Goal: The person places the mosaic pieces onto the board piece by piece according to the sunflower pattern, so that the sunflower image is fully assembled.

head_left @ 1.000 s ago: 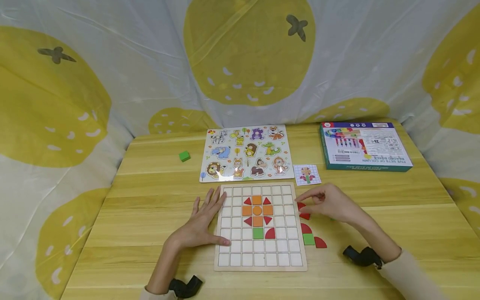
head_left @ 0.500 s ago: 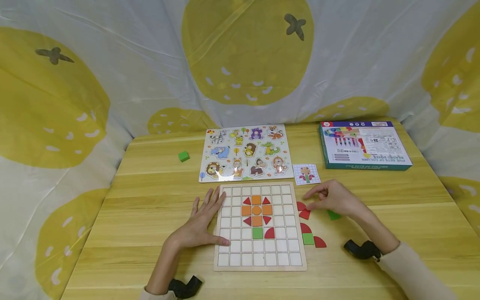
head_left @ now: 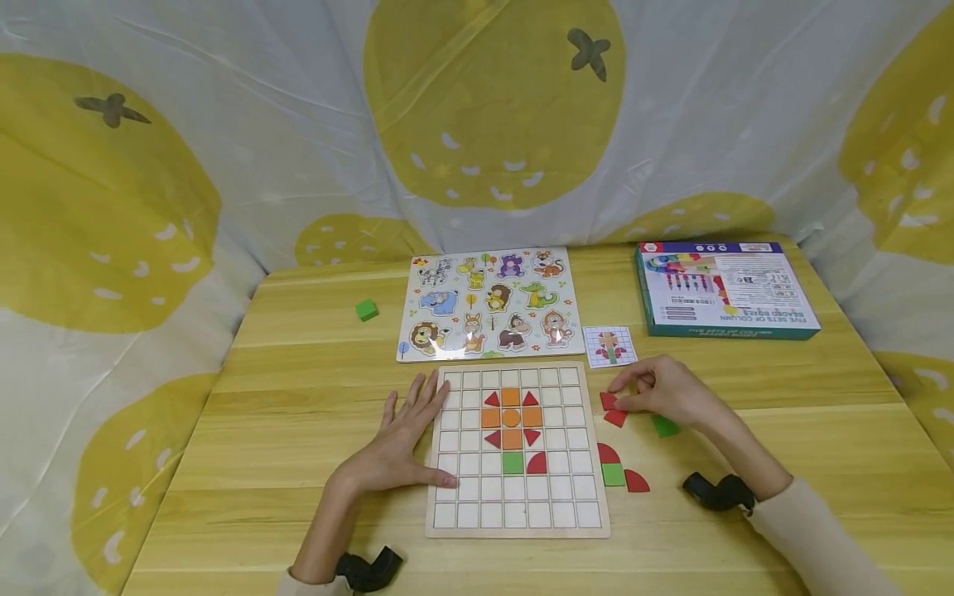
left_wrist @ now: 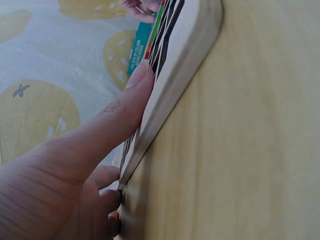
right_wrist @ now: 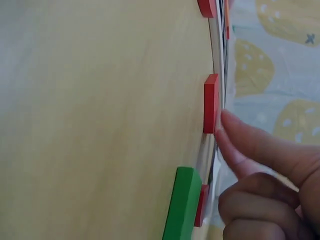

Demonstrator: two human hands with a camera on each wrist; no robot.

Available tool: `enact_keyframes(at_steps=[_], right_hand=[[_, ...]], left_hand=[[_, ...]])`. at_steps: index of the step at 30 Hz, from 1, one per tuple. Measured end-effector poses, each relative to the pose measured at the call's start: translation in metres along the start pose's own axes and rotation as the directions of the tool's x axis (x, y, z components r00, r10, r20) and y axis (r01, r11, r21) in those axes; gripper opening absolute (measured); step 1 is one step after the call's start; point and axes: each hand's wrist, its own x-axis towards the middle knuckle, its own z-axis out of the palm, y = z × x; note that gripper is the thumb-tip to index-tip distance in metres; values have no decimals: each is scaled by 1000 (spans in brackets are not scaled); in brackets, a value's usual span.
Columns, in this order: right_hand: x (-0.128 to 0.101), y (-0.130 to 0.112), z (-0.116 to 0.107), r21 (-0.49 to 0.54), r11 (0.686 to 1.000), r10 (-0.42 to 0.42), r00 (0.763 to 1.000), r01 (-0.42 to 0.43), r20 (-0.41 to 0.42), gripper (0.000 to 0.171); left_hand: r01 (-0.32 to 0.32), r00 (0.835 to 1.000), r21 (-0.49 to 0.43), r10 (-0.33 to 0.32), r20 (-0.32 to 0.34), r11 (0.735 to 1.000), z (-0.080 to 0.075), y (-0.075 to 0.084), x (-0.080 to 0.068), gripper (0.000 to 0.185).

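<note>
My left hand (head_left: 398, 443) rests over the left edge of a wooden grid board (head_left: 465, 530), fingers spread and thumb on its front left; in the left wrist view the thumb (left_wrist: 132, 97) lies along the rim. On the board, orange squares, an orange circle (head_left: 510, 419), red triangles, a green square (head_left: 513, 463) and a red quarter circle (head_left: 537, 463) form a pattern. Right of the board, my right hand (head_left: 663, 393) pinches a red tile (head_left: 608, 401) between thumb and index finger. Another red tile (head_left: 614, 418) lies just below it; the right wrist view shows a red tile (right_wrist: 211, 103) right at the fingertips.
Beside the board lie red quarter circles (head_left: 637, 481) and a green square (head_left: 614, 474). A green block (head_left: 666, 426) sits under the right wrist. Behind are a pattern card (head_left: 611, 348), an animal puzzle (head_left: 490, 305), a boxed toy (head_left: 726, 290) and another green block (head_left: 366, 310).
My right hand has drawn away from the board's right edge. Both red tiles near its fingers have shifted right and slightly back, and the upper one has turned. The left hand stays put.
</note>
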Motion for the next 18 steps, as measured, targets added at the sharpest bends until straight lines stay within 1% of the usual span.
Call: enact_keyframes(at_steps=[7,15,18], right_hand=[[0,-6,6,14,999,-50,998,49,28,25],[-4,-6,2,13,1000,-3,997,2,77,25],[-4,-5,1,17,1000,-7,997,6,76,24]], left_hand=[[2,1000,-6,-2,-3,1000,0,0,0,130],[-2,1000,-13,2,-7,1000,1,-1,0,129],[-1,1000,-13,1,-8,1000,1,-1,0,129]])
